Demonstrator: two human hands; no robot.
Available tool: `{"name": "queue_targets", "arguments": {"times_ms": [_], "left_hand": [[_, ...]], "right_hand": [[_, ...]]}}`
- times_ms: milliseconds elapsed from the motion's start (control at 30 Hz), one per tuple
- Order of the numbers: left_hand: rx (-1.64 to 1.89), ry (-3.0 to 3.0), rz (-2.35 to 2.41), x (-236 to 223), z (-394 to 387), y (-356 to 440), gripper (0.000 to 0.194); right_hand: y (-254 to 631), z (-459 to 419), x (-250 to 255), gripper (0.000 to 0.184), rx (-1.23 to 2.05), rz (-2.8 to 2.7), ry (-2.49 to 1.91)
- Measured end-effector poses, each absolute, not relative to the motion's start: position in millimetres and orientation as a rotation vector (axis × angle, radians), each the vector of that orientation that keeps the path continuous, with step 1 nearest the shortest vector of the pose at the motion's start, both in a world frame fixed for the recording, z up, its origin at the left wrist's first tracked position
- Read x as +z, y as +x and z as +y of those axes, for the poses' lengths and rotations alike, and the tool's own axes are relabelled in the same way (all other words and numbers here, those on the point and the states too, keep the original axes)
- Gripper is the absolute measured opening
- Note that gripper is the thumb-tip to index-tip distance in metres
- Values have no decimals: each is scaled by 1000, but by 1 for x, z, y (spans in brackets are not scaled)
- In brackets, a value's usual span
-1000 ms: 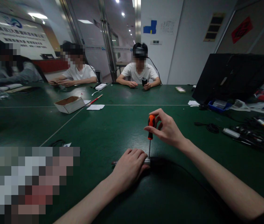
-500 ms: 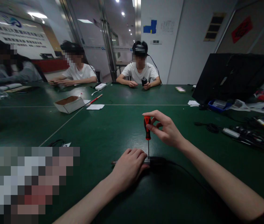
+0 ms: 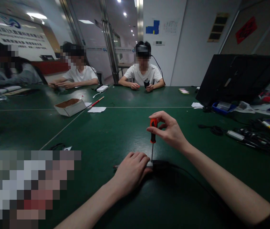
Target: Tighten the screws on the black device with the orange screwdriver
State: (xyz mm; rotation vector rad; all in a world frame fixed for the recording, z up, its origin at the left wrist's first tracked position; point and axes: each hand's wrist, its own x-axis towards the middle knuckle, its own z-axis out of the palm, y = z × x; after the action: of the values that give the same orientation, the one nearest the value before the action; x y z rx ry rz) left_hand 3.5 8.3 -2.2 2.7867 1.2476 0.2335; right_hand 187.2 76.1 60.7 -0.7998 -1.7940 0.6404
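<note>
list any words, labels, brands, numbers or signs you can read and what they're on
Nothing reads clearly.
Wall sign: rows of characters, too blurred.
Red diamond paper: dark marking, too blurred.
Glass strip: lettering, too small.
Wall sheet: faint marks, too small.
Screwdriver: no lettering visible.

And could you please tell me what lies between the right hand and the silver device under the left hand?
The head view shows an orange-and-black screwdriver there, its thin shaft running down from the right hand toward the silver device.
</note>
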Motion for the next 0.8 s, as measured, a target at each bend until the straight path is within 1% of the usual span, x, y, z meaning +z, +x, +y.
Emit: {"name": "queue_targets", "arguments": {"times_ms": [200, 533, 800], "left_hand": [[218, 2775, 1252, -1, 9, 4, 21], [197, 2776, 1253, -1, 9, 5, 22], [221, 2785, 1258, -2, 9, 4, 21]], "right_hand": [[187, 76, 61, 27, 709, -1836, -765], [184, 69, 65, 27, 642, -1798, -813], [182, 70, 63, 30, 683, -1846, -807]]}}
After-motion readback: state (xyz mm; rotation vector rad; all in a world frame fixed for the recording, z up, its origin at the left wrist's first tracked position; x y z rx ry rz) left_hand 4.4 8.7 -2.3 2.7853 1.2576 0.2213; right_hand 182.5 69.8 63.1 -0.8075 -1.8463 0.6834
